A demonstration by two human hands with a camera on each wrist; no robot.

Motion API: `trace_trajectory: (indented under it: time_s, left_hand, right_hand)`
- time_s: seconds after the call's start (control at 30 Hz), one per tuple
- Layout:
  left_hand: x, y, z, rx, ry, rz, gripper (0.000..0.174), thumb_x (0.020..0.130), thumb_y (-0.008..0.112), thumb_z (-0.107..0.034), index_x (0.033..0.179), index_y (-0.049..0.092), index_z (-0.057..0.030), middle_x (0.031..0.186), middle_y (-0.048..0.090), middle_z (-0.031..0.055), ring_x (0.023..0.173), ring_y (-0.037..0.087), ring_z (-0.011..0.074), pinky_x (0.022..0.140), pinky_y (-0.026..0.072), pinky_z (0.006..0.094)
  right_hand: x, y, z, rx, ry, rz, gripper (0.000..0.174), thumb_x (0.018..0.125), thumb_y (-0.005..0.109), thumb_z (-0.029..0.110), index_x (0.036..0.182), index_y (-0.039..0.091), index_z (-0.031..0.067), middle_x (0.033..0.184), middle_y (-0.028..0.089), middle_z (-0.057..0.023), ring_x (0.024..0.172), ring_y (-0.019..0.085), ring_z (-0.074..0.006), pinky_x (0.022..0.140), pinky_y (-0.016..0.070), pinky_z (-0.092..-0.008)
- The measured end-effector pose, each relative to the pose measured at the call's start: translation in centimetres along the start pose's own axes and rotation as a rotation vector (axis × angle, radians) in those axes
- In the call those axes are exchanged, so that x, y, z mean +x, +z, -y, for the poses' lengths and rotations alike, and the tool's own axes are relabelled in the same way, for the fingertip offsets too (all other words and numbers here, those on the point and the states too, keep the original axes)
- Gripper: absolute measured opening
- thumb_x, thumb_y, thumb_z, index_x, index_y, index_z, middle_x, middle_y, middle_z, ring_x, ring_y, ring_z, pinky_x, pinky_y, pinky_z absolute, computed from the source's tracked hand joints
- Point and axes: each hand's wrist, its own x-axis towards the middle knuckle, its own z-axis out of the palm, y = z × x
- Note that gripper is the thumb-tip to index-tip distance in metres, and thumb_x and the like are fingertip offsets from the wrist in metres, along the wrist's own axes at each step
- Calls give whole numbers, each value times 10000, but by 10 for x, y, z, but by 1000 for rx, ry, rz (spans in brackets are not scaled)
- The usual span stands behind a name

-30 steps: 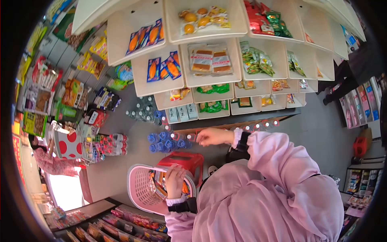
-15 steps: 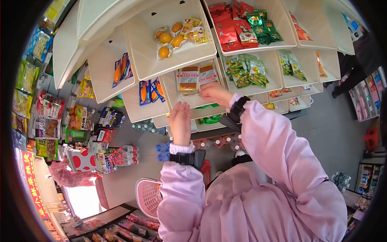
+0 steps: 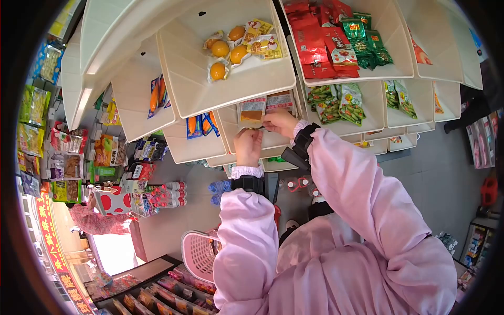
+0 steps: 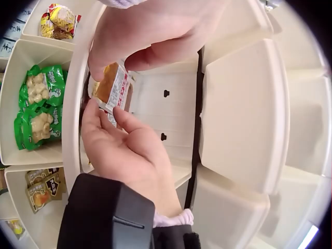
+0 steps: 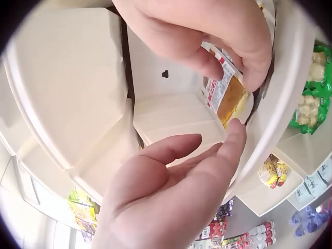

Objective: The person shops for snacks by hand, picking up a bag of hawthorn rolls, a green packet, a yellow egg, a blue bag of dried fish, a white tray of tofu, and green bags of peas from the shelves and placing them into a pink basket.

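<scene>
Two packets with brown contents and red-and-white labels lie in a white bin [image 3: 231, 126]; the left one [image 3: 252, 111] shows between the hands in both wrist views [image 4: 107, 83] [image 5: 231, 101]. My right hand [image 3: 281, 123] pinches its lower edge between thumb and fingers; it is the lower hand [image 4: 127, 150] in the left wrist view and the upper one [image 5: 207, 36] in the right. My left hand [image 3: 248, 147] is beside that edge, fingers extended and thumb apart [image 4: 150, 33] [image 5: 166, 187]. Whether its fingertips touch the packet is unclear.
Above stands a bin with round orange-yellow items [image 3: 219, 49]. Bins of red packets [image 3: 310, 44] and green packets [image 3: 350, 102] are to the right. A pink basket [image 3: 198, 256] sits low at the left, near blue-capped bottles [image 3: 219, 186]. Snack racks line the left side.
Both hands have moved up from the basket and bottle area to the bin with the brown packets. The right hand has taken hold of a packet edge, and the left hand has come beside it.
</scene>
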Motion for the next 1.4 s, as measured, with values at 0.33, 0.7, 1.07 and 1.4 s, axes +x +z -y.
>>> trace_trajectory:
  time_s: [0.33, 0.7, 1.07, 1.4]
  left_hand:
    - [-82, 7, -2, -83, 212, 2, 422, 790, 454, 42, 1175, 285, 76, 1076, 422, 182, 959, 468, 224, 876, 400, 341]
    - [-197, -103, -4, -153, -274, 312, 321, 865, 445, -193, 1094, 420, 29, 996, 529, 172, 912, 528, 249, 835, 421, 371]
    - [-304, -253, 30, -33, -259, 20, 250, 825, 504, -97, 1066, 467, -42, 986, 560, 56, 823, 563, 133, 675, 477, 243]
    - [-390, -372, 17, -426, -92, -359, 183, 817, 458, -39, 997, 480, -18, 872, 577, 103, 739, 583, 192, 628, 498, 262]
  right_hand:
    - [-24, 5, 3, -334, -157, 59, 149, 791, 546, 204, 845, 550, 64, 708, 532, 8, 596, 480, -70, 549, 407, -204]
    - [-180, -2, -49, -375, -25, 351, 287, 802, 528, 114, 1059, 507, -10, 978, 555, -15, 880, 499, -76, 790, 400, -238]
    - [-190, 98, -210, -782, 234, 630, 208, 812, 506, 156, 964, 529, 16, 732, 529, 18, 597, 476, -36, 506, 398, -184]
    - [-199, 199, -349, -577, 440, 649, 317, 810, 487, 113, 1106, 429, 17, 835, 534, -27, 669, 519, -69, 565, 426, -198]
